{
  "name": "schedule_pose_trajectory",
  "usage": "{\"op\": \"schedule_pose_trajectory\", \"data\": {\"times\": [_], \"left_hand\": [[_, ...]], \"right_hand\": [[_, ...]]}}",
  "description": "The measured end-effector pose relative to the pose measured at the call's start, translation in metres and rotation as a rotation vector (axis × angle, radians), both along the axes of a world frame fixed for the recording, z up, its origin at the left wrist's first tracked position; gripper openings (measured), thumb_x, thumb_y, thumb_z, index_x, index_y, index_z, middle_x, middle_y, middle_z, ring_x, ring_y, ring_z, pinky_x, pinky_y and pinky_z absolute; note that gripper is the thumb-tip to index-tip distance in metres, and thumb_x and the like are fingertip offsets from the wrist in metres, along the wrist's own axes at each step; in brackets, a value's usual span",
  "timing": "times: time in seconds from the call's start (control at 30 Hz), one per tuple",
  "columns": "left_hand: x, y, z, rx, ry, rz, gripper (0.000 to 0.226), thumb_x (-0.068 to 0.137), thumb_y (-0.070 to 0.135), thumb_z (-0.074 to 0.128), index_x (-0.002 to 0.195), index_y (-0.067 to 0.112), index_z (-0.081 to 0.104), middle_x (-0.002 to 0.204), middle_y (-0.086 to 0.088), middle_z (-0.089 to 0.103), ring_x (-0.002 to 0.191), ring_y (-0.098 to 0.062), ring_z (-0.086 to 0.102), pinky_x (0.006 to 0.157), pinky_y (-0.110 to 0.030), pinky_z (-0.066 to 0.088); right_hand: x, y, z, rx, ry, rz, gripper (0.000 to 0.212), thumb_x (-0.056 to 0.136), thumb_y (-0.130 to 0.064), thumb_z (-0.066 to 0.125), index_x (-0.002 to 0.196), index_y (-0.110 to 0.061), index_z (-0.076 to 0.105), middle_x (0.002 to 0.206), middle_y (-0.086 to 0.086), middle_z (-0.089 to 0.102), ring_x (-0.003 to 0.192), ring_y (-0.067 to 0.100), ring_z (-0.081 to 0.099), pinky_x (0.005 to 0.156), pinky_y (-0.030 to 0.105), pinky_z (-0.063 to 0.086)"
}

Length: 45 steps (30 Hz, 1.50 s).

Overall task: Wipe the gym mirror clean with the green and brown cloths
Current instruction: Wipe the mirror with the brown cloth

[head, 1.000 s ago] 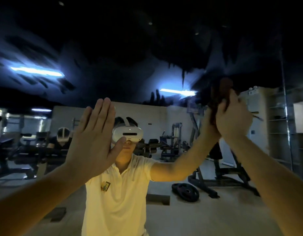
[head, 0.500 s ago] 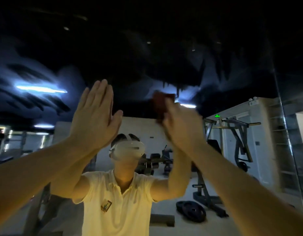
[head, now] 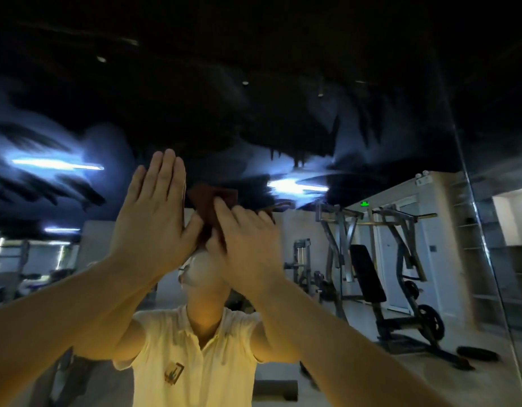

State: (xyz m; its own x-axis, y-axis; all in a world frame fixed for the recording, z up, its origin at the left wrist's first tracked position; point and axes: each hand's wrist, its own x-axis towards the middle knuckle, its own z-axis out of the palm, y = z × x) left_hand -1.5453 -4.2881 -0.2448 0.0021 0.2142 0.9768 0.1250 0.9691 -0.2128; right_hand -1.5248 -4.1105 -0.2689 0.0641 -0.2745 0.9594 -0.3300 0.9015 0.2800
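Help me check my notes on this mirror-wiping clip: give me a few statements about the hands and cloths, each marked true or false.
1. The left hand is flat, its fingers straight and together. True.
2. The right hand holds a green cloth. False: it holds the brown cloth, and no green cloth is in view.
3. The two hands are far apart, at opposite sides of the picture. False: they are close together, the left thumb right beside the brown cloth.
4. Hazy smears show on the upper part of the mirror. True.
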Motion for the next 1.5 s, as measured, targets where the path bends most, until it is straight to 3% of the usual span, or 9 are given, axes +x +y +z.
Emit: {"op": "schedule_pose_trajectory", "data": {"times": [0.1, 0.27, 0.4, 0.5, 0.63, 0.87, 1.1, 1.33, 1.5], "left_hand": [[0.000, 0.000, -0.001, 0.008, 0.000, 0.020, 0.085, 0.104, 0.060, 0.017, 0.162, -0.001, 0.007, 0.171, -0.022, 0.005, 0.160, -0.031, 0.002, 0.129, -0.051, 0.009], [0.001, 0.003, -0.002, 0.005, -0.006, 0.036, 0.085, 0.104, 0.060, 0.011, 0.163, -0.001, 0.003, 0.171, -0.021, 0.001, 0.160, -0.031, -0.001, 0.130, -0.050, 0.007], [0.000, 0.002, -0.003, 0.007, -0.003, 0.046, 0.084, 0.105, 0.060, 0.008, 0.162, -0.001, 0.002, 0.171, -0.022, 0.002, 0.160, -0.031, 0.000, 0.129, -0.051, 0.009], [-0.001, 0.001, -0.004, 0.010, 0.000, 0.034, 0.084, 0.105, 0.061, 0.010, 0.163, 0.000, 0.002, 0.171, -0.021, 0.001, 0.160, -0.030, -0.001, 0.129, -0.051, 0.009], [-0.004, -0.002, -0.003, -0.001, -0.003, 0.031, 0.084, 0.105, 0.062, 0.010, 0.163, 0.002, -0.001, 0.172, -0.019, -0.002, 0.160, -0.028, -0.005, 0.130, -0.048, 0.004], [-0.006, -0.004, -0.003, -0.006, 0.012, 0.034, 0.084, 0.105, 0.061, 0.009, 0.163, 0.000, 0.002, 0.171, -0.020, 0.000, 0.160, -0.030, -0.001, 0.129, -0.052, 0.009], [-0.007, -0.003, -0.004, -0.008, -0.001, 0.037, 0.084, 0.105, 0.061, 0.009, 0.163, 0.000, 0.004, 0.171, -0.021, 0.003, 0.160, -0.031, 0.000, 0.129, -0.051, 0.008], [-0.003, -0.002, -0.005, -0.005, -0.013, 0.018, 0.083, 0.106, 0.060, 0.011, 0.163, 0.001, 0.004, 0.172, -0.019, 0.001, 0.160, -0.029, -0.002, 0.129, -0.051, 0.011], [0.002, -0.014, -0.006, -0.074, -0.071, -0.043, 0.080, 0.106, 0.059, 0.015, 0.164, 0.006, 0.004, 0.173, -0.012, -0.002, 0.160, -0.023, -0.005, 0.130, -0.045, 0.003]], "right_hand": [[0.001, 0.050, 0.008, 0.138, 0.081, -0.158, 0.048, 0.096, -0.042, 0.042, 0.135, -0.018, 0.058, 0.101, 0.003, 0.068, 0.088, 0.021, 0.067, 0.085, 0.040, 0.053], [0.011, 0.153, 0.037, -0.526, 0.061, -0.255, 0.034, 0.093, -0.038, 0.059, 0.117, -0.014, 0.058, 0.116, 0.015, 0.051, 0.098, 0.031, 0.056, 0.091, 0.045, 0.049], [0.010, 0.107, 0.037, -0.706, 0.036, -0.073, 0.032, 0.094, -0.038, 0.057, 0.116, -0.015, 0.056, 0.109, 0.004, 0.054, 0.093, 0.020, 0.059, 0.089, 0.043, 0.055], [0.010, 0.032, 0.003, -0.416, -0.031, 0.074, 0.027, 0.088, -0.044, 0.050, 0.106, -0.025, 0.055, 0.091, -0.009, 0.055, 0.076, 0.007, 0.058, 0.072, 0.028, 0.056], [0.003, 0.031, -0.012, 0.031, 0.033, 0.008, 0.023, 0.087, -0.042, 0.049, 0.101, -0.023, 0.052, 0.087, -0.002, 0.059, 0.073, 0.013, 0.056, 0.069, 0.032, 0.054], [0.013, 0.131, 0.081, -0.552, 0.016, -0.123, 0.027, 0.101, -0.028, 0.055, 0.124, -0.017, 0.048, 0.092, 0.000, 0.055, 0.075, 0.021, 0.064, 0.063, 0.033, 0.049], [0.005, 0.083, -0.011, 0.125, -0.042, -0.084, 0.025, 0.088, -0.042, 0.043, 0.108, -0.027, 0.044, 0.089, 0.000, 0.064, 0.073, 0.015, 0.062, 0.065, 0.039, 0.060], [-0.003, 0.070, 0.070, -0.435, -0.007, -0.142, 0.041, 0.098, -0.029, 0.054, 0.137, -0.019, 0.045, 0.130, 0.015, 0.049, 0.114, 0.028, 0.056, 0.096, 0.042, 0.050], [0.001, 0.005, -0.039, -0.014, -0.030, 0.000, 0.030, 0.085, -0.041, 0.048, 0.112, -0.029, 0.047, 0.110, 0.001, 0.054, 0.095, 0.018, 0.056, 0.083, 0.036, 0.053]]}}
